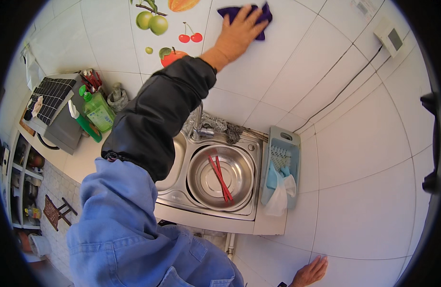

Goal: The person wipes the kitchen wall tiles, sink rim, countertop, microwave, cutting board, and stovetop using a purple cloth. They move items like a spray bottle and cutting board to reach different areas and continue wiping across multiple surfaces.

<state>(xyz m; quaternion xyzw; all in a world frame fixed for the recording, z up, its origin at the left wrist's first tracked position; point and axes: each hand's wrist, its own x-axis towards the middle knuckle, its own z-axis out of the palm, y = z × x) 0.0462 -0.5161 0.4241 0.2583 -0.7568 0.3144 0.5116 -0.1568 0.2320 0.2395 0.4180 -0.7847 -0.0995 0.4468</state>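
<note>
My left hand (237, 36) is raised high on the white tiled wall. It presses a dark purple cloth (266, 18) against the tiles, with the fingers spread over it. A black oversleeve covers that forearm above a blue jacket sleeve. At the lower right edge my right hand (310, 272) rests against the side wall tiles, fingers extended and nothing visible in it; its forearm is mostly out of view. Fruit stickers, including a red cherry pair (190, 34), decorate the wall left of the cloth.
Below my arm, a steel sink (253, 213) holds a metal basin (194, 179) with red chopsticks (220, 179) and stands beside a faucet (199, 126). A blue-grey basket (294, 189) sits right of it. Left are a green soap bottle (100, 112) and grey appliance (67, 126). A cable (342, 93) crosses the wall.
</note>
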